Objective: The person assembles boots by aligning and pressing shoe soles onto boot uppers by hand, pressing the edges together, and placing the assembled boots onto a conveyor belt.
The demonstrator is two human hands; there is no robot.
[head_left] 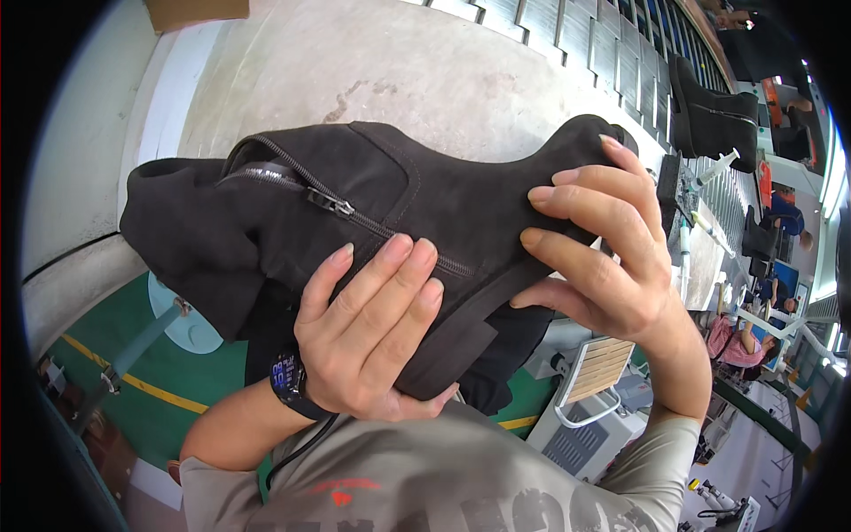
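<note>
A black suede-look ankle boot (461,195) lies on its side in front of me, toe to the upper right and shaft opening to the left. Its side zip runs along the shaft, with the metal slider (330,204) partway down and the teeth parted above it. My left hand (368,346) grips the heel end, fingers laid together over the lower zip and thumb under the heel. Curved around the front of the boot, my right hand (612,248) has its fingertips on the upper and its thumb by the sole edge.
A slatted metal conveyor (576,44) runs along the far side, with another black boot (718,124) on it. Syringes (714,167) stand in a dark holder to the right. A pale worktop (292,80) lies beyond the boot. Several people work in the right background.
</note>
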